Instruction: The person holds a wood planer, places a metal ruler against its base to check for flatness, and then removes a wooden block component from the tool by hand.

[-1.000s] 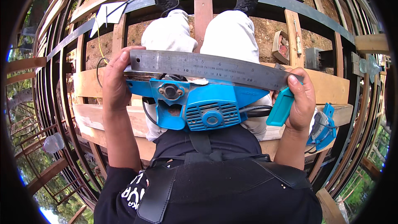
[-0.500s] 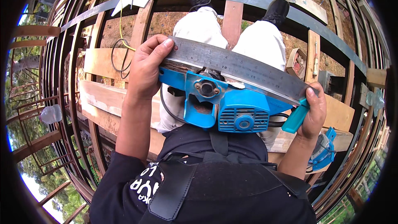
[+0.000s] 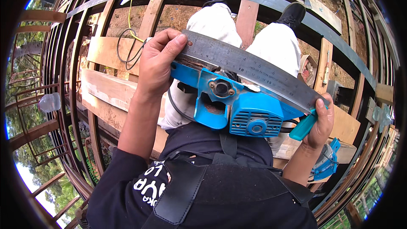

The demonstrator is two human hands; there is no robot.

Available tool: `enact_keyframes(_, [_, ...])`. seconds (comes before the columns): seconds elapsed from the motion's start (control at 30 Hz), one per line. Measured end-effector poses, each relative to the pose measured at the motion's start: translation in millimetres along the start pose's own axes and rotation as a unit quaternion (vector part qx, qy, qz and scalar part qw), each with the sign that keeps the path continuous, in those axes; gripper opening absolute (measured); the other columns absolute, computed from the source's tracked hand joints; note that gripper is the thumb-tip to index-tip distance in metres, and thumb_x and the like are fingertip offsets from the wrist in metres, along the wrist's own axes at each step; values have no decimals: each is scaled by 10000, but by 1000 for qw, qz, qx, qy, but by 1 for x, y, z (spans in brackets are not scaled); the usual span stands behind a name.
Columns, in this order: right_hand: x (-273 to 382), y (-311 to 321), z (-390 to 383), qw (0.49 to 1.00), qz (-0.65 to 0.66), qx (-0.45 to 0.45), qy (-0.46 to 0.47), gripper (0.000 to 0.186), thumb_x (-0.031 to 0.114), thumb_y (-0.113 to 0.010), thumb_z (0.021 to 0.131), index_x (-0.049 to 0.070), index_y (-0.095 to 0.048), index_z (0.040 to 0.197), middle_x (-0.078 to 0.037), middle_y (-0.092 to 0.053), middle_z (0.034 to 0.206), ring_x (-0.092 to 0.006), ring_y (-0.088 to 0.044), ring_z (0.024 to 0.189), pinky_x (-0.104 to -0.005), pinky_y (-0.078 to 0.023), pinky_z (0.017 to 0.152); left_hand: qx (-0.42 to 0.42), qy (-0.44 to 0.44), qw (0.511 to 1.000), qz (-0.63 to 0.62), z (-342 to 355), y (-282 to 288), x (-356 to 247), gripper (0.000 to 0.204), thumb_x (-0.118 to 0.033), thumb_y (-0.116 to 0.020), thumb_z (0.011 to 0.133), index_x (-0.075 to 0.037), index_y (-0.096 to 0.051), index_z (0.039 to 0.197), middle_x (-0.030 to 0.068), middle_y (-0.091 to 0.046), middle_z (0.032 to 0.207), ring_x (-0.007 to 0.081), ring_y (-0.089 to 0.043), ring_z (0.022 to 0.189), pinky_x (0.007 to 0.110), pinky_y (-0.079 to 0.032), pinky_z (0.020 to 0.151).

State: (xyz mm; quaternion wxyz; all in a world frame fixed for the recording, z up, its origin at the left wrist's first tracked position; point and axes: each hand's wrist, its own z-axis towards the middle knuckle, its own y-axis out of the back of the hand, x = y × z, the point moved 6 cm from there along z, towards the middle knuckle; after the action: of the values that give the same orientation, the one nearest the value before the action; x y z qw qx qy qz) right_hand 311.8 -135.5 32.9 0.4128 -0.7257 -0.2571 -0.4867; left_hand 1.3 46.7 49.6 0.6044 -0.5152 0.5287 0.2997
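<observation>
A blue electric hand planer [image 3: 256, 112] rests on my lap, its sole turned away from my belly. Along that sole lies the steel blade of a try square [image 3: 250, 65], with a teal handle [image 3: 303, 128] at its right end. My left hand [image 3: 163, 57] is closed on the blade's left end, thumb on top, close against the planer's end. At the other end, my right hand [image 3: 320, 123] grips the teal handle and the blade's tip. The fingers behind the tools are partly hidden.
Wooden boards [image 3: 110, 89] lie at my left. A second blue power tool [image 3: 326, 161] sits at my right, near a screwdriver [image 3: 326, 68] and a small open box [image 3: 307, 68]. A dark metal beam [image 3: 339, 44] crosses ahead, with gaps between the planks. A cable [image 3: 131, 38] trails left.
The try square and planer now sit slightly further right in view, tilted a little more down to the right. The surroundings have shifted too. Both hands keep their grip.
</observation>
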Motion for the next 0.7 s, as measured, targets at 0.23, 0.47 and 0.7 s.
enact_keyframes(0.23, [-1,3,1,1000,-18,-8,8,122,130,-593,905,54,-504,940,-34,-569,791,-95,-530,638,-215,-442,569,3,-3,1000,-10,-1,3,3,126,-140,-610,919,-29,-621,860,17,-632,813,53,-549,734,204,-443,681])
enact_keyframes(0.47, [0,4,0,999,-28,-20,14,144,133,-601,900,42,-525,981,-56,-598,829,-101,-549,639,-214,-459,572,3,-4,1000,-11,-2,4,5,118,-137,-619,914,-29,-622,867,20,-637,820,54,-550,739,202,-442,688])
enact_keyframes(0.7, [-1,4,-1,1000,-7,-17,4,171,128,-603,898,33,-522,1015,-54,-597,839,-104,-564,650,-219,-477,571,26,9,999,-27,0,6,7,91,-117,-629,902,-34,-609,870,30,-645,862,64,-564,781,207,-451,732])
